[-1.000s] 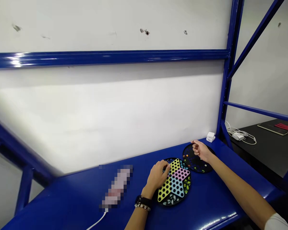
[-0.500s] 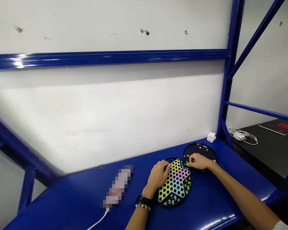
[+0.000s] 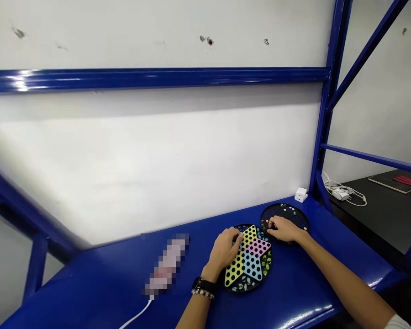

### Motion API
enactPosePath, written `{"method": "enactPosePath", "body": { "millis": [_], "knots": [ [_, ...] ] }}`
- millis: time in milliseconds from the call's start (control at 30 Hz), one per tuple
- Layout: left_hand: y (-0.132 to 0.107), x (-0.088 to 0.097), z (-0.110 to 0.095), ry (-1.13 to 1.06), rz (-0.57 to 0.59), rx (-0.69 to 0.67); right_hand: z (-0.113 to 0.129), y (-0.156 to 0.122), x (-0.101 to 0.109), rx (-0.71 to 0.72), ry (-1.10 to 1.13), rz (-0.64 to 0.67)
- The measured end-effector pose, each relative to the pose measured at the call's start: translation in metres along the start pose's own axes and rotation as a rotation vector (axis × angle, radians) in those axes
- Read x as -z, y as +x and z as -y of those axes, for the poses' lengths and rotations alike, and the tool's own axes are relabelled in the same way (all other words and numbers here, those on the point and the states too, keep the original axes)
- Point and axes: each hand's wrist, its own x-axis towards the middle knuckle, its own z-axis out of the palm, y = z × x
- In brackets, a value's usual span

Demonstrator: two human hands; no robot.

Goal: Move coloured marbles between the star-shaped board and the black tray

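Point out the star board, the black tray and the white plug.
star board [image 3: 252,266]: head view, blue star panel.
black tray [image 3: 296,211]: head view, bare far part.
white plug [image 3: 300,195]: head view, top face.

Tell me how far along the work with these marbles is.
Done: marbles lie in the rim pockets of the star board. In hand: the right hand rests on the black round tray among its marbles; the left hand touches the star board's edge. Left: a few coloured marbles on that tray; the star's holes look empty.
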Motion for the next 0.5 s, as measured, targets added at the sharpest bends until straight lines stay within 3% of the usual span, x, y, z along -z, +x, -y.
{"method": "enactPosePath", "body": {
  "millis": [233,500],
  "knots": [
    [0.001,0.0,0.001,0.005,-0.002,-0.006,0.004,0.005,-0.013,0.116,-0.014,-0.063],
    [0.001,-0.001,0.001,0.005,0.009,-0.005,0.002,0.006,-0.017,0.069,-0.077,-0.074]
  ]
}}
